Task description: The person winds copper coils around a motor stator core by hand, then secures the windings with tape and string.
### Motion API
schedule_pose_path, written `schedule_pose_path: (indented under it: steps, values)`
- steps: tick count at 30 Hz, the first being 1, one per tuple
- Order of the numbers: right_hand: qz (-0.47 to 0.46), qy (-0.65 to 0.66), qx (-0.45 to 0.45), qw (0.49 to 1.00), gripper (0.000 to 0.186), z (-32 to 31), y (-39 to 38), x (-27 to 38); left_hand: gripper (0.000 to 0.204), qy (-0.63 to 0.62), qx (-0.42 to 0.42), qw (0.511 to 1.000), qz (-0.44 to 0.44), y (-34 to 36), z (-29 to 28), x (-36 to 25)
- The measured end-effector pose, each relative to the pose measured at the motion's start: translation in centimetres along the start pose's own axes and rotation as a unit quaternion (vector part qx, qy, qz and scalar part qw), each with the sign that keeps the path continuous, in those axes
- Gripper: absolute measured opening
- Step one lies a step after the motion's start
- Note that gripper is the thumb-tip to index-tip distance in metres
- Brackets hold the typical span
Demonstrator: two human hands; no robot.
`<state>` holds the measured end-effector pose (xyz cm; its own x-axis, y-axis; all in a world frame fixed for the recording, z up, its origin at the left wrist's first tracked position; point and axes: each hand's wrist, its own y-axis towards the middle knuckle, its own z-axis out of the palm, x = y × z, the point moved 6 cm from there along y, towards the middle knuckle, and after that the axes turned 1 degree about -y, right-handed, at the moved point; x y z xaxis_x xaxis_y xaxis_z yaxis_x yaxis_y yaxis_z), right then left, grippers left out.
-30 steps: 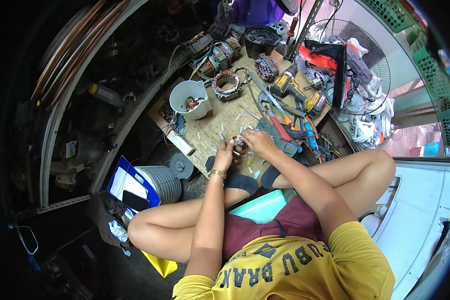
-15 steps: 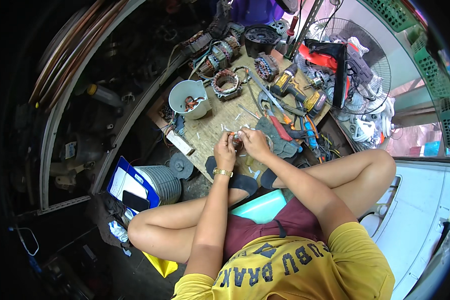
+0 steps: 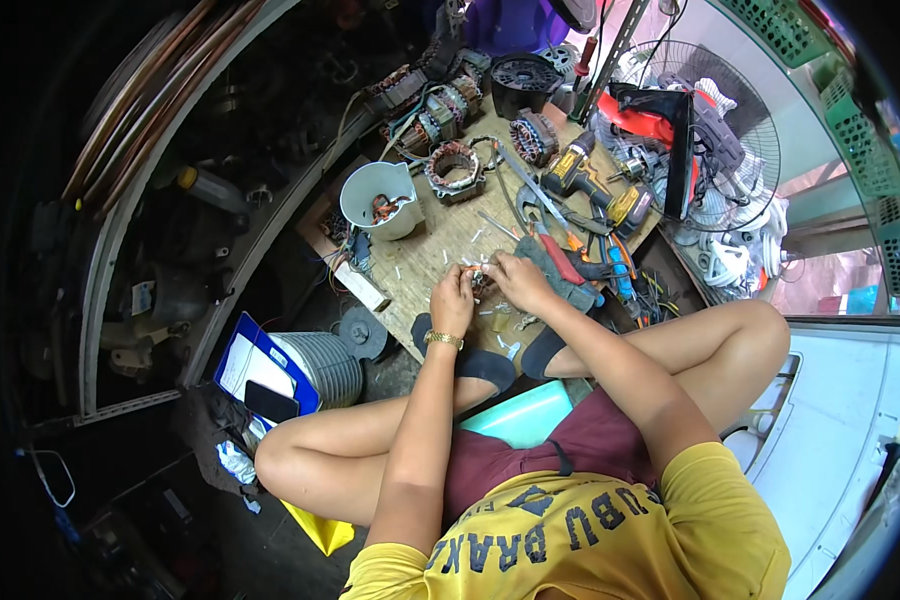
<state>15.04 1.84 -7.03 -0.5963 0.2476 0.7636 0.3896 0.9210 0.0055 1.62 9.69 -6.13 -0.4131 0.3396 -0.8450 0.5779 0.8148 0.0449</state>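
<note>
Low over the wooden board (image 3: 410, 268), both my hands meet at a small copper-wound motor stator (image 3: 479, 284), mostly hidden by the fingers. My left hand (image 3: 452, 300), with a gold watch on its wrist, is closed on the stator's left side. Thumb and fingertips of my right hand (image 3: 518, 281) pinch together at its upper right edge; what they hold is too small to make out. Short white sleeve pieces (image 3: 446, 257) are scattered around the hands. A grey-green cloth (image 3: 560, 285) lies just right of my right hand.
Beyond the hands are a white pail (image 3: 378, 200) with copper scraps, a wound stator ring (image 3: 454, 170) and a yellow-black cordless drill (image 3: 595, 180). Red-handled pliers (image 3: 560, 257) and other tools crowd the right. A fan guard (image 3: 760, 150) stands behind; a phone (image 3: 270, 401) lies left.
My right hand has drawn slightly right, away from my left fingers, showing more of the stator. My left hand has barely moved.
</note>
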Motion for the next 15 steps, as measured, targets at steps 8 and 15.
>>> schedule_pose_path:
  steps: [8,15]
  values:
    - [-0.007,-0.122,-0.043,0.992,0.037,-3.2,0.6,2.3,0.022,-0.149,-0.002,0.984,-0.099,1.2,-0.6,3.8]
    - [-0.227,-0.348,-0.096,0.904,0.076,-2.1,-1.4,7.3,0.023,-0.216,0.071,0.969,-0.1,0.1,0.7,4.6]
